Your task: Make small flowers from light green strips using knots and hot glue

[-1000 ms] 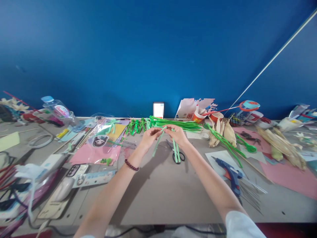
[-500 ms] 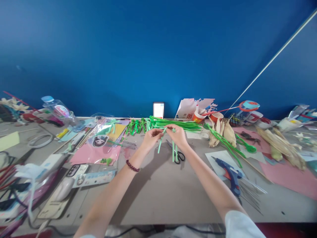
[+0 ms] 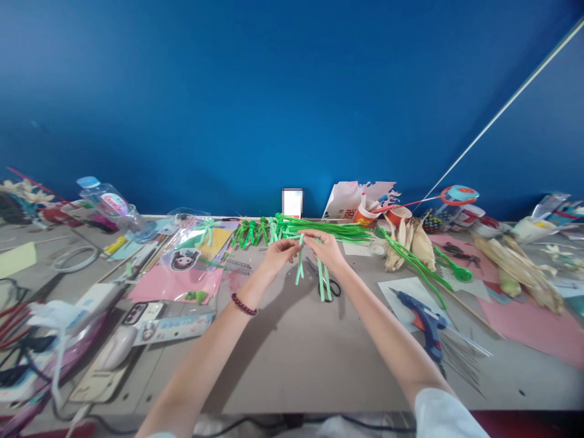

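Observation:
My left hand (image 3: 281,254) and my right hand (image 3: 326,249) meet fingertip to fingertip above the middle of the table. Between them they pinch light green pipe cleaners (image 3: 323,280). A pair of strands hangs down below my right fingers, and a shorter doubled end dangles by my left fingertips. Both hands are closed in a pinch; how the strands cross between the fingers is hidden. Black-handled scissors (image 3: 336,288) lie on the table behind the hanging strands. Just past my hands is a bundle of green pipe cleaners (image 3: 342,229), with bent green pieces (image 3: 252,233) to its left.
A phone (image 3: 292,202) leans against the blue wall. A blue glue gun (image 3: 427,325) rests on white paper at right, near dried husks (image 3: 422,244). At left are a plastic bag (image 3: 182,243), pink paper (image 3: 173,286), a bottle (image 3: 109,201) and a white mouse (image 3: 117,348).
The hanging strands have swung slightly: the left end hangs straighter and farther right, the right pair a little lower and rightward. Both hands stay nearly in place, still pinching.

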A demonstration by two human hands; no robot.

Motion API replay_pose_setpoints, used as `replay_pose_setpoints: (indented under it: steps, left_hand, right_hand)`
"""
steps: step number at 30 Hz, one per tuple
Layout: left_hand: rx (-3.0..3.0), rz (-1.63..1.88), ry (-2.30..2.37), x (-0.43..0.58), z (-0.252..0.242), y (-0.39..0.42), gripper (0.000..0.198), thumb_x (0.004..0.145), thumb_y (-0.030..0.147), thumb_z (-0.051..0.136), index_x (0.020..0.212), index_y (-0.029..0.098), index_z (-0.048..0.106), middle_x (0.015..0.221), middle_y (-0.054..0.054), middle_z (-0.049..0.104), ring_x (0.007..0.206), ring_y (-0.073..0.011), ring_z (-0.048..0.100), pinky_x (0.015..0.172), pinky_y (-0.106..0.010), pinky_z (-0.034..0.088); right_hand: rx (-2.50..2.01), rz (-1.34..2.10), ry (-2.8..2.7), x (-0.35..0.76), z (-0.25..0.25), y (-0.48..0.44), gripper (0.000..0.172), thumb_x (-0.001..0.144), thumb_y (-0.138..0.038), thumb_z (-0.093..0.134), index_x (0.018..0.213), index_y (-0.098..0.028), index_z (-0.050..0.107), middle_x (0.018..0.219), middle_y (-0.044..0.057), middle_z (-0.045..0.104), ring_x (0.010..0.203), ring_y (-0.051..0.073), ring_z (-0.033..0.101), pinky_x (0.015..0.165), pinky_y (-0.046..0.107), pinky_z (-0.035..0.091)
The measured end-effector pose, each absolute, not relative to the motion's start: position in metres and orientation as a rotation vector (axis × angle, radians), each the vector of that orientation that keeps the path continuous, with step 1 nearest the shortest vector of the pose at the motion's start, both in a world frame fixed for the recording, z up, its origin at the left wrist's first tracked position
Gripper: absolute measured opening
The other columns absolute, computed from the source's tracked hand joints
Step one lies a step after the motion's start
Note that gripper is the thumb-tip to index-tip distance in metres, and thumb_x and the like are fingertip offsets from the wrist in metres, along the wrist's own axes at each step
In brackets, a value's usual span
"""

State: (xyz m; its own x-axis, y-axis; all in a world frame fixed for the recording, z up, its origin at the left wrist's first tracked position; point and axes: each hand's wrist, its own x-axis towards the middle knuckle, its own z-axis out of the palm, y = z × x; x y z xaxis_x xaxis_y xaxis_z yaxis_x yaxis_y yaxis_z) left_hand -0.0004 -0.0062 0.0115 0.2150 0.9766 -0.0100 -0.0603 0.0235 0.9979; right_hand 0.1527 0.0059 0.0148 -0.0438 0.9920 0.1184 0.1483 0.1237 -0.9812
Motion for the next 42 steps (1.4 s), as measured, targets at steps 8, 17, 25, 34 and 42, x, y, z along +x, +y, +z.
replay_pose_setpoints:
  steps: [8, 17, 25, 34, 42]
  left_hand:
    - [1.076, 1.118, 0.899, 0.0, 0.013, -0.004, 0.023, 0.062, 0.03, 0.073, 0.075, 0.017, 0.06, 0.072, 0.0, 0.058, 0.064, -0.0101, 0.055, 0.06, -0.024, 0.044]
    - [0.991, 1.2, 0.931, -0.004, 0.005, 0.0, 0.041, 0.057, 0.028, 0.078, 0.094, 0.019, 0.06, 0.077, -0.002, 0.061, 0.065, -0.0131, 0.058, 0.056, -0.025, 0.045]
    - [0.859, 1.262, 0.898, -0.011, -0.004, 0.008, 0.05, 0.053, 0.027, 0.081, 0.098, 0.019, 0.061, 0.076, 0.0, 0.06, 0.066, -0.0114, 0.057, 0.064, -0.027, 0.046]
    - [0.779, 1.321, 0.844, -0.016, -0.01, 0.018, 0.045, 0.054, 0.02, 0.079, 0.094, 0.019, 0.06, 0.074, 0.002, 0.062, 0.065, -0.0115, 0.059, 0.071, -0.03, 0.047]
    - [0.72, 1.326, 0.816, -0.014, -0.006, 0.017, 0.044, 0.053, 0.016, 0.081, 0.092, 0.02, 0.061, 0.072, 0.004, 0.059, 0.068, -0.0105, 0.057, 0.071, -0.029, 0.047]
  right_hand:
    - [-1.066, 1.411, -1.075, 0.161, 0.021, 0.01, 0.029, 0.062, -0.024, 0.044, 0.081, -0.017, 0.065, 0.061, -0.001, 0.05, 0.036, 0.005, 0.025, 0.034, 0.023, 0.016]
    - [-1.038, 1.339, -1.019, 0.176, 0.037, 0.013, 0.034, 0.053, -0.016, 0.048, 0.083, -0.018, 0.064, 0.077, 0.0, 0.058, 0.062, 0.011, 0.054, 0.047, 0.022, 0.041]
    - [-1.078, 0.907, -1.238, 0.184, 0.035, 0.016, 0.03, 0.062, -0.017, 0.047, 0.087, -0.018, 0.063, 0.081, 0.002, 0.057, 0.071, 0.015, 0.057, 0.059, 0.029, 0.053]
    - [-1.14, 0.653, -1.335, 0.185, 0.038, 0.011, 0.031, 0.068, -0.016, 0.043, 0.094, -0.019, 0.061, 0.085, 0.004, 0.058, 0.071, 0.015, 0.06, 0.061, 0.029, 0.054]
    - [-1.14, 0.705, -1.329, 0.178, 0.034, 0.01, 0.029, 0.069, -0.016, 0.044, 0.093, -0.019, 0.061, 0.087, 0.005, 0.058, 0.075, 0.017, 0.062, 0.064, 0.031, 0.056]
